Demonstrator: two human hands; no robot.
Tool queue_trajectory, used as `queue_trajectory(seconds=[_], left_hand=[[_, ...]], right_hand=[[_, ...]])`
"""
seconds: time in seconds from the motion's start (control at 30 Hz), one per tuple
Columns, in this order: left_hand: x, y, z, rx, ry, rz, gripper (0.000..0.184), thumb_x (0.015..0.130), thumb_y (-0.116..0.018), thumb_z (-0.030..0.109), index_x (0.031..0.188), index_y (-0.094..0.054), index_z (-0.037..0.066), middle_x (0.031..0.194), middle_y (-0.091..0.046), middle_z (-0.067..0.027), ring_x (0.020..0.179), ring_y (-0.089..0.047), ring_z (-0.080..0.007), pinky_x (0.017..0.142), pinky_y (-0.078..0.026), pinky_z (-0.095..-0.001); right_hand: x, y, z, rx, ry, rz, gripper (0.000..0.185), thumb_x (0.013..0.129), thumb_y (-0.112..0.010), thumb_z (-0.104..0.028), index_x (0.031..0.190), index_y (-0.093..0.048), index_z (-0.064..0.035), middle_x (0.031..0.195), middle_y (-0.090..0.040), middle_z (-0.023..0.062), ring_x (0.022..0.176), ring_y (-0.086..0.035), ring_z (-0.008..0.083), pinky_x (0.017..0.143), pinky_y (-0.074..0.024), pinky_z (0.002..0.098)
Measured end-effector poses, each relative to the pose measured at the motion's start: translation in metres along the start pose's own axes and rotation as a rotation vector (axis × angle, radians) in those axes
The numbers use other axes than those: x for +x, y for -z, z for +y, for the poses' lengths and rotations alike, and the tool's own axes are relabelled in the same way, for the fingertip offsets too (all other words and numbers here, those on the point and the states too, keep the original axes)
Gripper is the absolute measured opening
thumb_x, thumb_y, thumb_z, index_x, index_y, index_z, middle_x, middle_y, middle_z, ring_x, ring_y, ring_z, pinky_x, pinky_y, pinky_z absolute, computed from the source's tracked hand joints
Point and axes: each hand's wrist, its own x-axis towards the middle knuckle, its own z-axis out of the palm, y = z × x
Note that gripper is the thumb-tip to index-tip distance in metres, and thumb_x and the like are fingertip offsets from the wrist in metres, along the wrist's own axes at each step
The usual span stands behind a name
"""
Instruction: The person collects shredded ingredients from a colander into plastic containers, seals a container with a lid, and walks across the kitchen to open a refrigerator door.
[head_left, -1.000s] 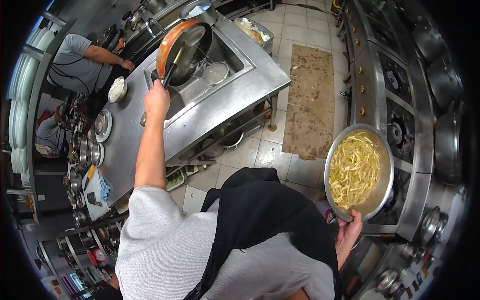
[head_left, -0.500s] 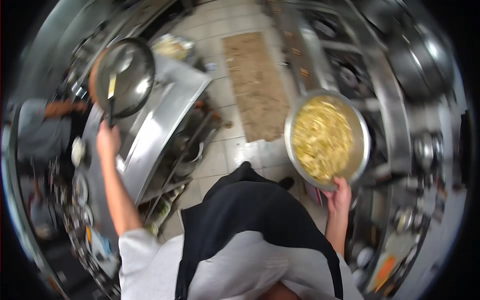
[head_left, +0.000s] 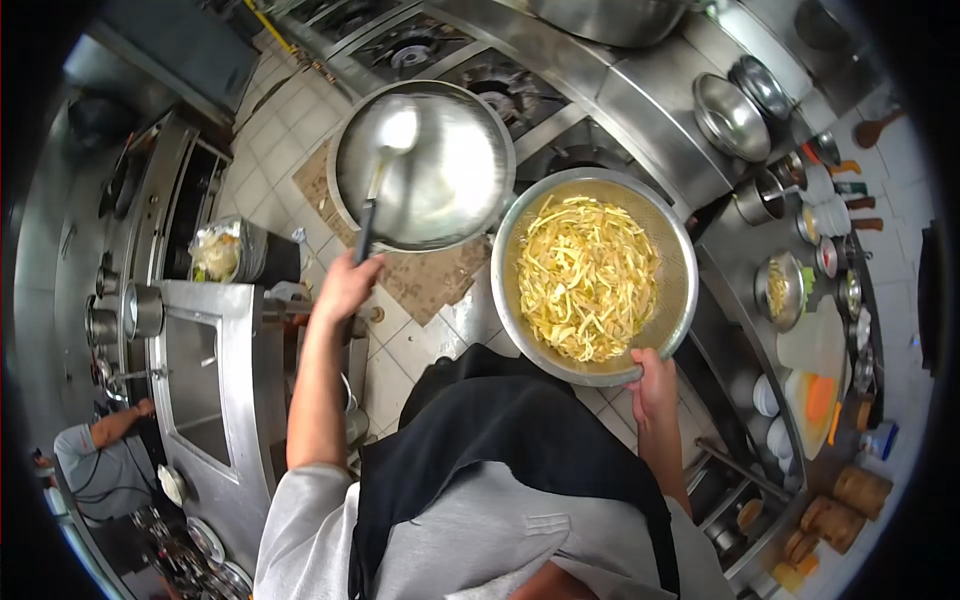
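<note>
My left hand (head_left: 348,287) is closed around the dark handle of a wide metal pan and a large spoon (head_left: 398,128). The spoon lies inside the pan (head_left: 480,205), slightly smeared by motion; the pan is bare metal otherwise. My fingers partly hide how the two handles sit together. On the other side, my right hand (head_left: 655,385) grips the near rim of a big perforated metal colander (head_left: 682,300). Pale yellow strips of food (head_left: 590,280) fill much of it. Pan and colander hang side by side in front of me, near the stove.
Gas burners (head_left: 500,92) line the counter ahead. A bagged bin (head_left: 222,250) and steel worktable (head_left: 240,370) stand left. At right are bowls, a cutting board (head_left: 812,350) and a small bowl (head_left: 780,290). Brown matting (head_left: 425,285) covers floor tiles; another person (head_left: 95,455) is far left.
My view has turned toward the stove. The pan and spoon in my left hand have swung from over the left worktable to beside the colander, which my right hand still holds.
</note>
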Motion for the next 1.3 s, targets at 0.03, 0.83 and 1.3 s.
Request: queue_trajectory(seconds=[0.03, 0.83, 1.3], left_hand=[[0.022, -0.012, -0.001, -0.058, -0.023, -0.103, 0.024, 0.092, -0.068, 0.027, 0.084, -0.057, 0.007, 0.065, -0.05, 0.0032, 0.053, -0.044, -0.0075, 0.047, -0.036, -0.026], [0.194, -0.027, 0.069, 0.05, -0.179, -0.401, 0.032, 0.092, -0.069, 0.035, 0.086, -0.061, 0.005, 0.067, -0.055, 0.0026, 0.06, -0.048, -0.0081, 0.056, -0.041, -0.0273], [0.182, 0.031, 0.087, 0.092, -0.246, -0.195, 0.029, 0.091, -0.07, 0.031, 0.083, -0.061, 0.004, 0.066, -0.05, 0.0052, 0.061, -0.044, -0.0058, 0.055, -0.036, -0.0258]], right_hand=[[-0.008, -0.004, 0.006, -0.014, 0.035, 0.03, 0.036, 0.086, -0.053, -0.005, 0.121, -0.055, 0.0057, 0.095, -0.066, 0.0105, 0.067, -0.063, 0.0132, 0.047, -0.0436, 0.024], [0.03, -0.165, -0.011, 0.13, 0.256, 0.449, 0.028, 0.085, -0.057, -0.009, 0.111, -0.058, 0.0035, 0.089, -0.063, 0.0053, 0.066, -0.061, 0.0127, 0.047, -0.0435, 0.0248], [0.157, -0.178, -0.042, -0.582, 0.201, 0.487, 0.038, 0.093, -0.062, -0.034, 0.088, -0.067, 0.0033, 0.071, -0.069, 0.0115, 0.063, -0.069, 0.0156, 0.052, -0.0528, 0.0285]])
